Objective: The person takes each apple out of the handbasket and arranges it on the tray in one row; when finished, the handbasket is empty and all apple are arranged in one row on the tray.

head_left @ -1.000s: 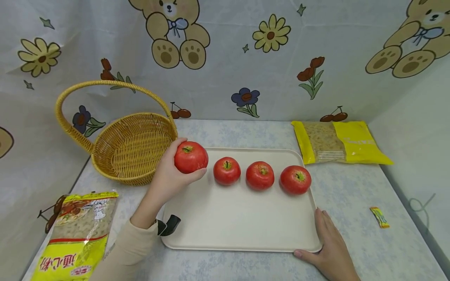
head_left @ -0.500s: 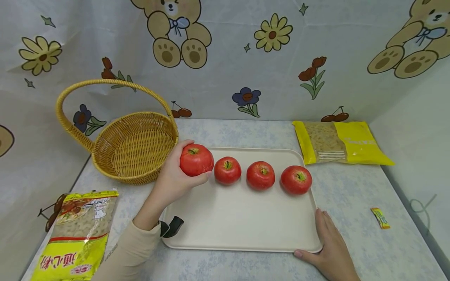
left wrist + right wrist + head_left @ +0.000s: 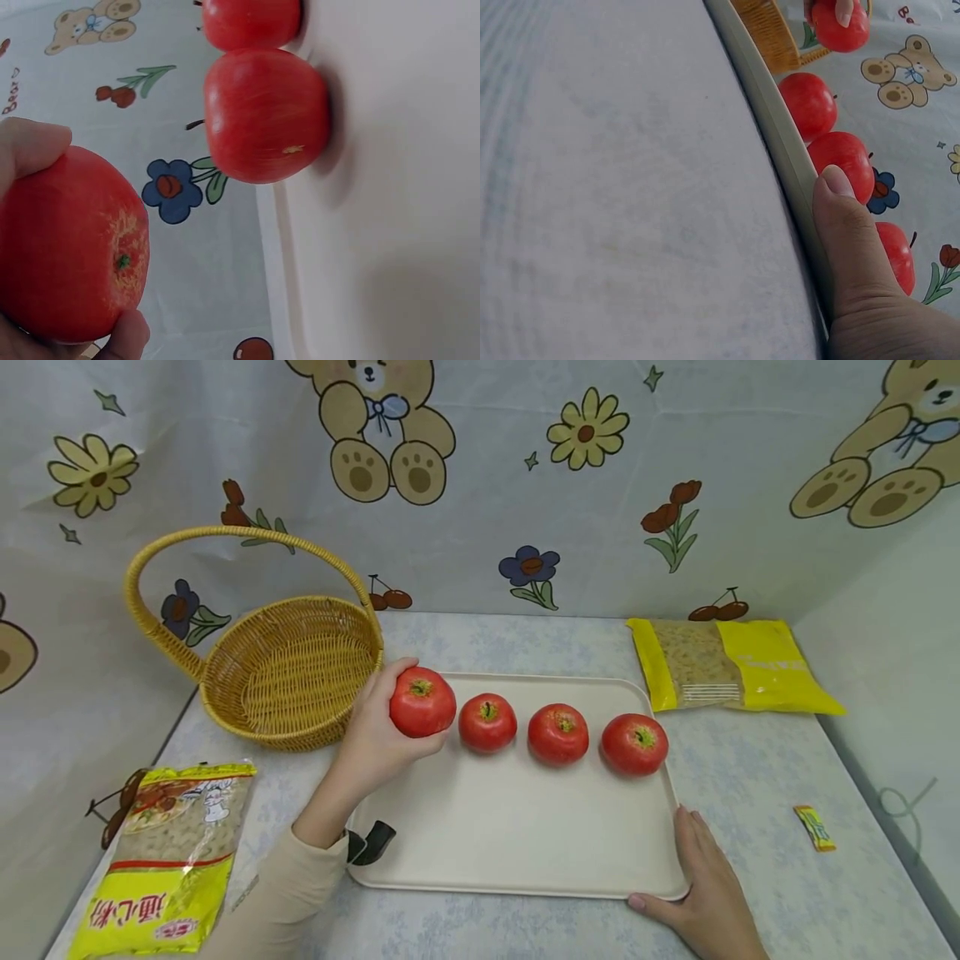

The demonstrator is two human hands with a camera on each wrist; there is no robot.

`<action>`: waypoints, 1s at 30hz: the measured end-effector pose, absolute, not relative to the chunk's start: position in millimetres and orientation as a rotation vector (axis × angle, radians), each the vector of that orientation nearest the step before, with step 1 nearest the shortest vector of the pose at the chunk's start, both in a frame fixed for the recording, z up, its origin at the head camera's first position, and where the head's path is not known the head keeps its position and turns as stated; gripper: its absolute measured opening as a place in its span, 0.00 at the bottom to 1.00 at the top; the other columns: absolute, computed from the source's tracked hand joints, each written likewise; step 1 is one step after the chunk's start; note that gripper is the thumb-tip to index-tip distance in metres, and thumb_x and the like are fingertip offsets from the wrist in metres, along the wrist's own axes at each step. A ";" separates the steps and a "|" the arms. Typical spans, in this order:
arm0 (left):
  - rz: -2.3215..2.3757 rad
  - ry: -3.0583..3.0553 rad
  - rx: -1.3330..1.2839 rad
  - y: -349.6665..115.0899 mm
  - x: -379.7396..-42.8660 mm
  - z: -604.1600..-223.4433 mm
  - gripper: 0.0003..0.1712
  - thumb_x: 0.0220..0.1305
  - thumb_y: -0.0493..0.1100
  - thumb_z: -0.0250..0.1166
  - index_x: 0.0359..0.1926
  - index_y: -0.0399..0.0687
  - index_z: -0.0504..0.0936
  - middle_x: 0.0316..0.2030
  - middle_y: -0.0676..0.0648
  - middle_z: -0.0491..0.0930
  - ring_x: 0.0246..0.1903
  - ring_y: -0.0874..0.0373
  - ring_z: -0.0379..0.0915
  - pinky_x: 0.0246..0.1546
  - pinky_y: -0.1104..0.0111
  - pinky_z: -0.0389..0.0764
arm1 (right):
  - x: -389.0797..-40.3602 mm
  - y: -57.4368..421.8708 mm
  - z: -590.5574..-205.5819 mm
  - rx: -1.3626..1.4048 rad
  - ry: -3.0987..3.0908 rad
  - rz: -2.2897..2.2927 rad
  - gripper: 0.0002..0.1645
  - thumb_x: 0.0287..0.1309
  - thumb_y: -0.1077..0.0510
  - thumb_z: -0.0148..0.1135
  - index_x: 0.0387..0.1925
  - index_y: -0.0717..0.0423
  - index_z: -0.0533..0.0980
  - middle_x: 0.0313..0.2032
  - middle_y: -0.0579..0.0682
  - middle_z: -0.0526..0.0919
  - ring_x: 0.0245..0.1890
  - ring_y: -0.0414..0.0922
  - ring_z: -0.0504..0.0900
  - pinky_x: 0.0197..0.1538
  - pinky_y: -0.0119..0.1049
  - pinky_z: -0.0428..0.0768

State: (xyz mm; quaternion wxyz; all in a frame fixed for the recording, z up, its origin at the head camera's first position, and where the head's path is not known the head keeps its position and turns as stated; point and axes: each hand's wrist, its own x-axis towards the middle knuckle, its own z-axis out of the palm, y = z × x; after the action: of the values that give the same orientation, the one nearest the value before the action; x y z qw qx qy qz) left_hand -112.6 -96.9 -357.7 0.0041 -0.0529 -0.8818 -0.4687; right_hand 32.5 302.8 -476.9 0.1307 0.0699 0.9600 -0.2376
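Observation:
My left hand (image 3: 381, 739) grips a red apple (image 3: 422, 702) between its thumb and fingers. In the right wrist view, this held apple (image 3: 841, 25) appears raised above the tray's level. Three more red apples, a left one (image 3: 487, 723), a middle one (image 3: 558, 735) and a right one (image 3: 634, 744), sit in a row on the white tray (image 3: 517, 835). At the tray's near right corner, my right hand (image 3: 707, 887) rests with straight fingers along the side and its thumb (image 3: 847, 232) against the front rim. The held apple hides part of the left fingers.
A yellow wicker basket (image 3: 300, 735) with a tall handle stands left of the tray. One yellow pasta bag (image 3: 168, 860) lies at the near left, another yellow bag (image 3: 731, 667) at the back right. A small wrapped candy (image 3: 814, 828) lies on the right. A patterned curtain (image 3: 480, 443) hangs behind.
The left hand has carried the apple a little rightward and toward me, closer to the row of apples. The right hand has stayed at the tray's corner.

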 end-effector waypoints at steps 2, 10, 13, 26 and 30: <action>-1.444 -2.791 -0.153 -96.9 -111.9 -362.6 0.52 0.45 0.47 0.79 0.71 0.58 0.62 0.62 0.46 0.67 0.62 0.48 0.64 0.50 0.48 0.82 | 32.7 302.8 -477.2 0.206 2.783 -0.692 0.91 0.31 0.22 0.73 0.77 0.58 0.27 0.77 0.69 0.38 0.76 0.68 0.39 0.64 0.76 0.53; -1.396 -2.848 -0.171 -95.5 -107.7 -389.5 0.51 0.46 0.44 0.79 0.70 0.54 0.62 0.61 0.44 0.69 0.58 0.46 0.70 0.52 0.47 0.80 | 34.5 303.0 -476.0 0.193 2.792 -0.697 0.91 0.31 0.21 0.72 0.77 0.58 0.27 0.76 0.69 0.39 0.76 0.68 0.38 0.64 0.76 0.53; -1.375 -2.881 -0.139 -95.1 -107.8 -397.6 0.51 0.46 0.44 0.78 0.69 0.53 0.61 0.58 0.42 0.69 0.57 0.45 0.70 0.51 0.47 0.80 | 34.9 303.0 -475.8 0.190 2.797 -0.698 0.91 0.31 0.21 0.72 0.77 0.58 0.27 0.76 0.70 0.39 0.76 0.68 0.38 0.64 0.76 0.53; -1.426 -2.961 -0.053 -96.1 -118.1 -416.6 0.52 0.49 0.45 0.78 0.71 0.52 0.57 0.61 0.40 0.65 0.58 0.44 0.70 0.55 0.49 0.79 | 34.0 302.1 -475.1 0.217 2.789 -0.680 0.91 0.29 0.21 0.73 0.77 0.58 0.28 0.76 0.69 0.40 0.75 0.68 0.40 0.64 0.76 0.54; -1.438 -2.983 -0.047 -96.2 -119.4 -418.1 0.53 0.50 0.45 0.78 0.71 0.52 0.56 0.62 0.39 0.64 0.58 0.44 0.70 0.55 0.49 0.79 | 33.7 301.0 -474.7 0.228 2.785 -0.693 0.91 0.29 0.20 0.73 0.77 0.57 0.28 0.77 0.68 0.40 0.75 0.68 0.40 0.64 0.76 0.53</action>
State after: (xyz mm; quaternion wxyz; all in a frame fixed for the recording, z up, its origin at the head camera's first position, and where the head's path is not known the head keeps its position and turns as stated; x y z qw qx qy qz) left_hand -119.4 -96.2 -418.1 -0.0848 -0.0140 -0.8975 -0.4326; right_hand 33.7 301.0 -474.7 0.1310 0.0785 0.9590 -0.2385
